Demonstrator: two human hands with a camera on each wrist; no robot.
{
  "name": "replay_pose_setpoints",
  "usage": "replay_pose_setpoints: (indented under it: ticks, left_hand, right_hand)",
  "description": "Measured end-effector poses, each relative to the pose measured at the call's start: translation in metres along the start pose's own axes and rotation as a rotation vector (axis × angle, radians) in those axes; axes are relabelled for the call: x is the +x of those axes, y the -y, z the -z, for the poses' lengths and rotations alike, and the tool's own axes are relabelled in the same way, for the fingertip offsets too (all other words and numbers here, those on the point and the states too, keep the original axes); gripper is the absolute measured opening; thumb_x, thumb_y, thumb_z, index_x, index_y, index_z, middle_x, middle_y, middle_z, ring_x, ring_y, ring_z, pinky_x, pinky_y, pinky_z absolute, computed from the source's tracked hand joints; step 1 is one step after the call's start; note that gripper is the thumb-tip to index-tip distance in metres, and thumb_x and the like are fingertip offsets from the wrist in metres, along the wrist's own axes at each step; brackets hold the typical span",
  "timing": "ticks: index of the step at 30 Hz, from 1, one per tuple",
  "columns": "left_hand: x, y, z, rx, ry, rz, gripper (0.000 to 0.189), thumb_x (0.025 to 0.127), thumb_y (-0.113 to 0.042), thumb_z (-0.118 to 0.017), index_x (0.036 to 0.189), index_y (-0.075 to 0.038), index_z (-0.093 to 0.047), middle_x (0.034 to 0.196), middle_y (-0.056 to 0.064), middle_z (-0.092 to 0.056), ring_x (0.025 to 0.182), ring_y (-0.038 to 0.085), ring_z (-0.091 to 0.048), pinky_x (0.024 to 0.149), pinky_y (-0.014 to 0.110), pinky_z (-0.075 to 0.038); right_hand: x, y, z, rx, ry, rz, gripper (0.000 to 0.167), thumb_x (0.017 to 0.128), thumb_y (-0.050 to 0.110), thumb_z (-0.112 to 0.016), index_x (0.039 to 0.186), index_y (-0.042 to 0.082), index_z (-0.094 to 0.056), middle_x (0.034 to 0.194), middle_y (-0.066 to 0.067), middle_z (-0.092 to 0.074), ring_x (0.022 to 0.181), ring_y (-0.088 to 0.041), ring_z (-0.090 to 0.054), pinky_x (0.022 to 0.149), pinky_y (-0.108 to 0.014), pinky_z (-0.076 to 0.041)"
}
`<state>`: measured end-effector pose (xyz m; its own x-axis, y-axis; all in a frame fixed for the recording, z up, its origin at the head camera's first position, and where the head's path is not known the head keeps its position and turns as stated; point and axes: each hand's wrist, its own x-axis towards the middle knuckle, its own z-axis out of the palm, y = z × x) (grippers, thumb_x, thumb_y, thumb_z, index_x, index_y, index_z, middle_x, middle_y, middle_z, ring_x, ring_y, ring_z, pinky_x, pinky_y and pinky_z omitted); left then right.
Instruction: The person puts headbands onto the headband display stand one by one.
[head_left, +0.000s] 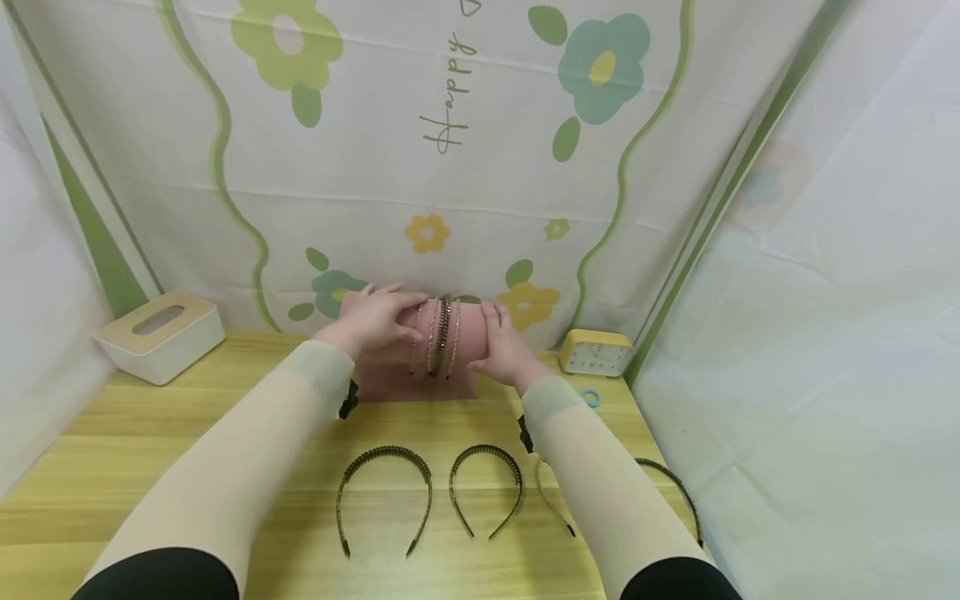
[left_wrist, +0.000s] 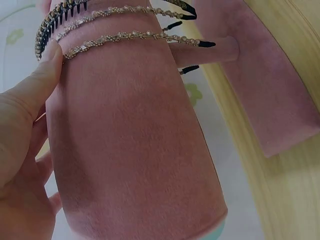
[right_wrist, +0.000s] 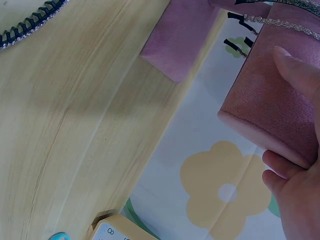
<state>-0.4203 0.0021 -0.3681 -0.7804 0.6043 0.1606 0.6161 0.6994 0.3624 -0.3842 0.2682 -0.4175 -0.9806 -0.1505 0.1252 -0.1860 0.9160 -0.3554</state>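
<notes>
A pink headband display stand (head_left: 471, 329) stands at the back of the table, a padded roll raised over a flat base (head_left: 416, 387). Several headbands circle the roll's middle, including a dark toothed headband (head_left: 441, 337) and thin beaded ones. My left hand (head_left: 378, 319) grips the roll's left part. In the left wrist view its thumb lies against a beaded headband (left_wrist: 120, 37), with the other fingers partly hidden behind the roll. At the right end, my right hand (head_left: 510, 348) holds the roll, thumb on the front and fingers round the far side (right_wrist: 300, 190).
Nearer on the wooden table lie a wide dark headband (head_left: 386, 451), a smaller one (head_left: 486, 449), a pale beaded one (head_left: 551, 504) and another dark one (head_left: 686, 497), the last two partly behind my right sleeve. A tissue box (head_left: 176, 350), yellow clock (head_left: 597, 353) and blue ring (head_left: 592, 398) flank the stand.
</notes>
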Motion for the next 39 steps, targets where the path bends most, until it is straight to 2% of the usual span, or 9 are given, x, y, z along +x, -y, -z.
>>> replay_pose_setpoints:
  ticks: [13, 17, 20, 22, 26, 30, 33, 35, 39]
  left_hand:
    - [-0.003, -0.005, -0.002, -0.003, -0.009, -0.004, 0.077, 0.084, -0.042, -0.077, 0.148, -0.013, -0.046, 0.149, 0.003, -0.046, 0.146, 0.033, -0.02, 0.116, 0.056, 0.003]
    - [-0.01, -0.002, -0.002, -0.013, -0.053, -0.021, 0.081, 0.083, -0.044, -0.078, 0.149, -0.013, -0.045, 0.153, 0.005, -0.04, 0.146, 0.033, -0.021, 0.116, 0.058, 0.001]
    - [-0.019, 0.004, 0.0, -0.023, -0.14, -0.015, 0.082, 0.082, -0.045, -0.078, 0.15, -0.014, -0.044, 0.155, 0.005, -0.037, 0.145, 0.031, -0.023, 0.116, 0.058, -0.003]
    - [-0.027, 0.009, 0.001, -0.063, -0.224, 0.004, 0.08, 0.082, -0.043, -0.079, 0.148, -0.014, -0.046, 0.155, 0.005, -0.038, 0.144, 0.03, -0.027, 0.116, 0.057, -0.007]
    - [-0.05, 0.022, -0.001, -0.234, -0.41, 0.07, 0.072, 0.083, -0.031, -0.081, 0.145, -0.01, -0.05, 0.153, 0.01, -0.04, 0.14, 0.035, -0.033, 0.115, 0.056, -0.017]
    - [-0.085, 0.037, -0.014, -0.44, -0.525, 0.214, 0.072, 0.088, -0.026, -0.077, 0.15, -0.008, -0.043, 0.153, 0.015, -0.033, 0.138, 0.039, -0.032, 0.11, 0.059, -0.028]
    - [-0.114, 0.047, -0.033, -0.546, -0.555, 0.345, 0.079, 0.092, -0.029, -0.073, 0.155, -0.009, -0.03, 0.153, 0.017, -0.026, 0.134, 0.04, -0.033, 0.107, 0.06, -0.033]
    - [-0.131, 0.051, -0.047, -0.572, -0.542, 0.404, 0.081, 0.092, -0.031, -0.072, 0.156, -0.008, -0.027, 0.151, 0.02, -0.026, 0.131, 0.041, -0.036, 0.104, 0.061, -0.035]
    - [-0.151, 0.051, -0.08, -0.55, -0.443, 0.424, 0.075, 0.092, -0.03, -0.072, 0.151, -0.003, -0.036, 0.146, 0.026, -0.033, 0.125, 0.044, -0.042, 0.098, 0.063, -0.04]
  right_hand:
    - [0.0, 0.005, -0.003, 0.015, -0.001, 0.016, 0.124, 0.073, 0.026, -0.09, 0.159, 0.022, -0.002, 0.162, -0.013, -0.002, 0.131, -0.043, -0.041, 0.106, -0.05, -0.038]
    - [-0.001, 0.005, -0.004, 0.012, 0.006, 0.015, 0.123, 0.074, 0.027, -0.089, 0.159, 0.022, -0.001, 0.162, -0.013, -0.001, 0.131, -0.043, -0.041, 0.106, -0.05, -0.038]
    - [-0.002, 0.006, -0.004, 0.018, 0.013, 0.008, 0.123, 0.074, 0.028, -0.089, 0.16, 0.023, 0.0, 0.162, -0.012, 0.001, 0.132, -0.043, -0.04, 0.107, -0.05, -0.037]
    - [-0.002, 0.006, -0.004, 0.028, 0.016, 0.004, 0.123, 0.075, 0.027, -0.089, 0.16, 0.023, 0.0, 0.163, -0.011, 0.001, 0.132, -0.043, -0.04, 0.107, -0.051, -0.037]
    - [-0.003, 0.006, -0.002, 0.032, 0.019, -0.004, 0.123, 0.076, 0.028, -0.088, 0.159, 0.025, 0.002, 0.163, -0.01, 0.002, 0.132, -0.042, -0.04, 0.107, -0.05, -0.037]
    - [-0.005, 0.006, 0.001, 0.042, 0.022, -0.002, 0.122, 0.076, 0.028, -0.088, 0.16, 0.023, 0.001, 0.163, -0.011, 0.002, 0.132, -0.043, -0.04, 0.107, -0.05, -0.037]
    - [-0.005, 0.005, 0.002, 0.039, 0.014, 0.007, 0.122, 0.075, 0.027, -0.089, 0.16, 0.021, -0.001, 0.162, -0.014, 0.0, 0.132, -0.044, -0.04, 0.107, -0.051, -0.037]
    - [-0.004, 0.003, 0.002, 0.028, 0.008, 0.01, 0.123, 0.074, 0.028, -0.089, 0.16, 0.02, -0.001, 0.162, -0.015, -0.001, 0.133, -0.043, -0.039, 0.107, -0.05, -0.037]
    - [-0.003, 0.002, 0.002, 0.025, 0.005, 0.015, 0.122, 0.074, 0.028, -0.089, 0.16, 0.02, -0.002, 0.162, -0.015, -0.002, 0.133, -0.043, -0.038, 0.108, -0.05, -0.036]
